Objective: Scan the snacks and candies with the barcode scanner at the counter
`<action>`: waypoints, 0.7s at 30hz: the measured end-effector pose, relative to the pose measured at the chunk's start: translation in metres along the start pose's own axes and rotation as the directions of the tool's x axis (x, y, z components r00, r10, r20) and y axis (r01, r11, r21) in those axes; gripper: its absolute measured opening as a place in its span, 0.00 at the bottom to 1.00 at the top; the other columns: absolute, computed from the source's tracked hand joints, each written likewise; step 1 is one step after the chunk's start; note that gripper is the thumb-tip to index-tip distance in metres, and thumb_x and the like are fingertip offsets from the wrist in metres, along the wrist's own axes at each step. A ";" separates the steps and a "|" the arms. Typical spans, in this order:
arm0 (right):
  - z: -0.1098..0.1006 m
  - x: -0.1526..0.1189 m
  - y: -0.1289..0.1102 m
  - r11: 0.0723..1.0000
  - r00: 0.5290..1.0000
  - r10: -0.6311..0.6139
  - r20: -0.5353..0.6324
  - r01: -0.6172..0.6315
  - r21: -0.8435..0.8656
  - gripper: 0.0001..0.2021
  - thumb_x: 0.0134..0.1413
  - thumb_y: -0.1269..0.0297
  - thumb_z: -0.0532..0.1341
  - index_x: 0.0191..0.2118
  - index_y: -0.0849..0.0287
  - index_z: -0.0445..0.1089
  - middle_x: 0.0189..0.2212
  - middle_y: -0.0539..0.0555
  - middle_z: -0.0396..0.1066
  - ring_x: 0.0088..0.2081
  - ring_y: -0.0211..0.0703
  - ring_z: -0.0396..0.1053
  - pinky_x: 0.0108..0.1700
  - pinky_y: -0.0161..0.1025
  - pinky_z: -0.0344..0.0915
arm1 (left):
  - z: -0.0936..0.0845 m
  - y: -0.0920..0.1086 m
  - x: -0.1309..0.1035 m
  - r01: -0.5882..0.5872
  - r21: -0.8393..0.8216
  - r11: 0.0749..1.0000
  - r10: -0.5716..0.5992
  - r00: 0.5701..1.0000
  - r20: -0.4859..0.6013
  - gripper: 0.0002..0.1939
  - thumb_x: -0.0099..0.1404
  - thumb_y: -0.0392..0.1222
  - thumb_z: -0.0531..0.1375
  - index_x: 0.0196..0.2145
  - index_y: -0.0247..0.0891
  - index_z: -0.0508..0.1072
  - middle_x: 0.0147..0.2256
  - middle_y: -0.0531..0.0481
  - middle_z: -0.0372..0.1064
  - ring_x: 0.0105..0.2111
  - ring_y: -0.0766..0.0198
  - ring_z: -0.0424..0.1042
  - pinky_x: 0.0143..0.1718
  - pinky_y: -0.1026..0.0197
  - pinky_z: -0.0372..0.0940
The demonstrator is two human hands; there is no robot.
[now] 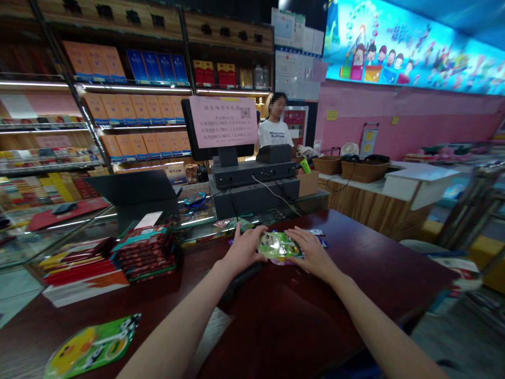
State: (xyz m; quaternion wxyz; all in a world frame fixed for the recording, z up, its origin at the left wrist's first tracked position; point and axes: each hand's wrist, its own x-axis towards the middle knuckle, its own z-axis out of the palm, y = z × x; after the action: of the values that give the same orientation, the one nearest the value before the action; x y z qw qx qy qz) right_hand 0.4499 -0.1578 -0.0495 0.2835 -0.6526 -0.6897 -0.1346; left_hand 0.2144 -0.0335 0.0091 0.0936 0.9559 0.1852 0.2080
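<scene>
Between my hands is a shiny green snack packet [278, 245] with a cartoon face printed on it. My left hand [245, 248] closes on its left end, thumb at the near edge and fingers at the far edge. The right end is gripped by my right hand [314, 252] in the same way. Something purple shows under the packet's near edge, too covered to name. Small blue-and-white wrappers [316, 232] lie just beyond my right hand. A similar green packet [94, 345] with a yellow cartoon face lies flat at the lower left of the dark table [379, 263].
Stacks of dark red packets [148, 252] and red-and-yellow packets [81, 263] stand at the left. Behind are a glass counter [197, 217], an open laptop [130, 187] and a cash register [256, 176] with a pink sign [224, 122]. A person [275, 129] stands beyond it.
</scene>
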 end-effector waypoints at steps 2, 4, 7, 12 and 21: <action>-0.001 0.005 -0.011 0.999 1.000 -0.018 -0.017 0.019 0.045 0.32 0.55 0.53 0.65 0.64 0.50 0.61 0.60 0.60 0.65 0.63 0.57 0.60 0.63 0.57 0.56 | -0.011 -0.005 -0.010 -0.001 0.000 1.000 0.001 1.000 0.002 0.39 0.55 0.46 0.69 0.60 0.49 0.55 0.57 0.46 0.68 0.59 0.51 0.65 0.67 0.34 0.25; -0.002 0.012 -0.024 0.994 0.999 -0.022 -0.027 0.025 0.106 0.32 0.53 0.52 0.66 0.63 0.51 0.63 0.59 0.60 0.65 0.60 0.57 0.63 0.62 0.56 0.58 | -0.023 -0.011 -0.021 0.006 -0.012 1.000 -0.005 1.000 0.011 0.41 0.55 0.45 0.69 0.62 0.50 0.54 0.58 0.46 0.68 0.59 0.52 0.65 0.67 0.35 0.27; 0.001 0.024 -0.044 0.974 0.999 -0.029 -0.031 0.035 0.224 0.32 0.51 0.51 0.68 0.61 0.52 0.65 0.55 0.60 0.66 0.57 0.55 0.65 0.60 0.52 0.62 | -0.039 -0.025 -0.038 0.042 -0.053 0.998 -0.042 0.999 -0.007 0.42 0.56 0.46 0.67 0.63 0.52 0.52 0.56 0.47 0.71 0.60 0.53 0.65 0.67 0.36 0.27; 0.009 0.046 -0.080 0.903 0.999 0.029 -0.030 -0.014 0.429 0.26 0.54 0.52 0.66 0.57 0.54 0.68 0.51 0.58 0.67 0.53 0.51 0.66 0.58 0.49 0.63 | -0.064 -0.045 -0.069 0.168 -0.134 0.977 -0.173 0.985 -0.027 0.38 0.61 0.47 0.64 0.64 0.52 0.51 0.55 0.49 0.73 0.64 0.53 0.59 0.65 0.31 0.26; 0.027 0.079 -0.142 0.700 0.984 0.133 0.117 -0.177 0.692 0.21 0.61 0.47 0.55 0.50 0.54 0.72 0.48 0.56 0.73 0.50 0.49 0.70 0.53 0.46 0.65 | -0.086 -0.062 -0.116 0.260 -0.091 0.961 -0.276 0.910 -0.310 0.19 0.70 0.46 0.56 0.57 0.48 0.62 0.45 0.56 0.78 0.53 0.60 0.72 0.69 0.37 0.29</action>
State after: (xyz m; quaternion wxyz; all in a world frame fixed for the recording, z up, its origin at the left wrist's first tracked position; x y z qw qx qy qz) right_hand 0.3068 -0.0938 -0.0004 0.4995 -0.5559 -0.6396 0.1796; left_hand 0.0597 -0.0141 0.0282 0.1127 0.8724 0.3223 0.3498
